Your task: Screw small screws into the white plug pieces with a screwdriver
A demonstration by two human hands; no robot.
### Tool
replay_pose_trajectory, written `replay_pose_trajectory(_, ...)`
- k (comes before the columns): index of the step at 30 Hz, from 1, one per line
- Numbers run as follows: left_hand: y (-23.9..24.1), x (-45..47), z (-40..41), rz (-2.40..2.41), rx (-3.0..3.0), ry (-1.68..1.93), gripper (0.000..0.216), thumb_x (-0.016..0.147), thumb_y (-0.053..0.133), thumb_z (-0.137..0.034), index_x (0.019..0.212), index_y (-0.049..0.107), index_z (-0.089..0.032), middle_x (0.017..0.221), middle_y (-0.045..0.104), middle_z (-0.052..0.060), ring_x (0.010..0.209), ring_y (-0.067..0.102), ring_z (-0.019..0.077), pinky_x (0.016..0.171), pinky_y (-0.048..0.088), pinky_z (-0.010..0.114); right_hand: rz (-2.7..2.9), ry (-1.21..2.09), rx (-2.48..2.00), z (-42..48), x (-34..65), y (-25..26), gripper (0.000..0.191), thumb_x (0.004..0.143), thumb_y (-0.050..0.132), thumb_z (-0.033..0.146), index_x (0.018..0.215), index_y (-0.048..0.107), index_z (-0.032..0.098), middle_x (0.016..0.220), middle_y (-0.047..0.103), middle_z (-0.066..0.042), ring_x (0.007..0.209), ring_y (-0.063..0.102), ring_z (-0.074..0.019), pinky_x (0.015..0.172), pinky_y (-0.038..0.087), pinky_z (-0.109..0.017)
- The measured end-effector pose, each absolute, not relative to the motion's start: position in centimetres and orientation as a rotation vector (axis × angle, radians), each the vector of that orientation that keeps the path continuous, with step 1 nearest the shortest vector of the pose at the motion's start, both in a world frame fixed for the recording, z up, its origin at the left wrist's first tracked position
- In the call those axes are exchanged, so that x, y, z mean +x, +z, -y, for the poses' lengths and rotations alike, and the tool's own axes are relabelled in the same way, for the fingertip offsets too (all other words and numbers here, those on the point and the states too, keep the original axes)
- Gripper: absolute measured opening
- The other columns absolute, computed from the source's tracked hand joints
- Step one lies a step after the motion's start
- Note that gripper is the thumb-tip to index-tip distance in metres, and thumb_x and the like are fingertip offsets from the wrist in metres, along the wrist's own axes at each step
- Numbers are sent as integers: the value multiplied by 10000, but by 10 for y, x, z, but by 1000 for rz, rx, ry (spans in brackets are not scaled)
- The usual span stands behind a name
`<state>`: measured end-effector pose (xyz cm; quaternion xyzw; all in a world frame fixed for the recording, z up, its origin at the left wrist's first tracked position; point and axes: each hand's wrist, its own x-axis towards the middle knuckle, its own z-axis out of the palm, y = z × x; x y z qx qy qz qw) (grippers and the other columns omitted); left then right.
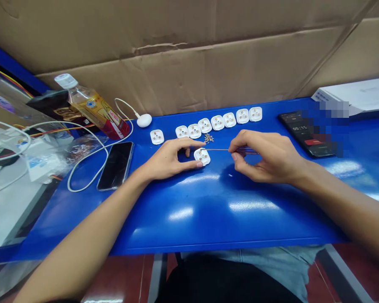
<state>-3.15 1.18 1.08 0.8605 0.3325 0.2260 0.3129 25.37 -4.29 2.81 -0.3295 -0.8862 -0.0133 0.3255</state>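
Between the thumb and forefinger of my left hand is a white square plastic housing with brass-coloured metal parts inside, lying on the blue table. My right hand grips a screwdriver, its thin shaft held nearly level and pointing left. The shaft's tip is at the upper edge of that housing; whether it touches a screw is too small to tell. Just behind lies a small pile of screws. Several similar housings stand in a row farther back, and a single housing sits apart to the left.
On the left are a dark phone, a white cable, a drink bottle and a small bag of metal parts. A round white device lies behind. Another phone and a white box are at right. Cardboard lines the back.
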Motion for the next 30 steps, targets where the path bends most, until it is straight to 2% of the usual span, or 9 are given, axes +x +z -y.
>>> replay_pose_trajectory(3,7,-30,-13,-856,2253,773,450,900,838,-433,1295,779,-226,1187,781,79,894,651,186,871,523,333,2294,-76,-817,44,253,29,137,894,609,129,988,614,227,846,734,10,704,696,-150,650,527,-272)
replay_pose_trajectory(7,4,-27,-13,-812,2194,958,260,903,847,-375,1107,847,-213,1068,810,83,947,686,213,898,533,355,2277,-113,-813,46,251,31,146,902,605,119,980,608,243,841,735,18,698,692,-151,638,523,-279)
replay_pose_trajectory(12,3,-25,-12,-771,2215,1103,132,944,808,-319,996,856,-207,962,829,76,936,726,214,933,549,376,2275,-101,-810,46,250,31,126,921,602,130,977,618,242,833,733,18,698,691,-148,642,517,-272)
replay_pose_trajectory(20,6,-25,-8,-834,2353,1158,176,962,782,-383,943,826,-213,933,820,61,895,721,207,890,564,383,2261,-47,-811,45,250,31,128,891,613,125,982,626,214,834,742,2,706,710,-150,653,533,-257)
replay_pose_trajectory(25,6,-31,-12,-740,2711,1208,100,996,743,-310,987,812,-237,942,802,48,881,705,203,857,500,387,2261,-11,-953,46,249,29,96,955,605,193,1031,635,242,837,776,12,668,734,-165,611,552,-267)
replay_pose_trajectory(30,5,-32,-13,-643,2818,1243,58,994,745,-266,998,801,-252,913,791,32,843,687,189,807,474,362,2127,-61,-911,48,246,29,76,975,694,219,1034,645,229,882,802,5,699,771,-161,629,597,-252)
